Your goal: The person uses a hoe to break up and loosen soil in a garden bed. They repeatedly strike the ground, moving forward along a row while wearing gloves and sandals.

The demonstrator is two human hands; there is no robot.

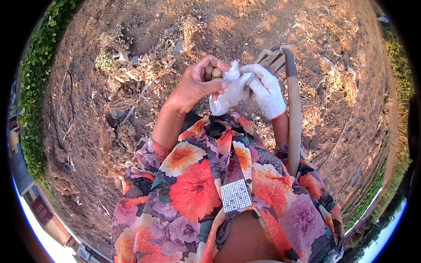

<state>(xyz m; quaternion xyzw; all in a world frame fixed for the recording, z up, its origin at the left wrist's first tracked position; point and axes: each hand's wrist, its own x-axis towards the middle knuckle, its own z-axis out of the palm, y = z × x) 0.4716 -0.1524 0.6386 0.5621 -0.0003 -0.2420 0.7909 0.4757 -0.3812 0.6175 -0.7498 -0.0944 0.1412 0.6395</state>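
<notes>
My left hand [200, 82] is bare and holds unshelled peanuts [213, 73] in its curled fingers. Its thumb and fingertips also touch a thin white plastic bag [227, 95]. On the right, my right hand [264, 87], in a white knitted glove with a red-orange cuff edge, grips the same bag from the other side. The bag hangs crumpled between both hands, and its contents cannot be made out. A wooden tool handle [294, 121] leans against my right side, outside my right forearm. At its upper end is a fork head with flat metal tines [273, 60].
Dry soil surrounds me, strewn with withered plants [144, 70] and bits of plastic film. A dark thin hose or cord [70, 95] lies at the left. Green leafy plants [36, 79] border the left edge, and more greenery [399, 65] borders the right. Buildings stand at lower left.
</notes>
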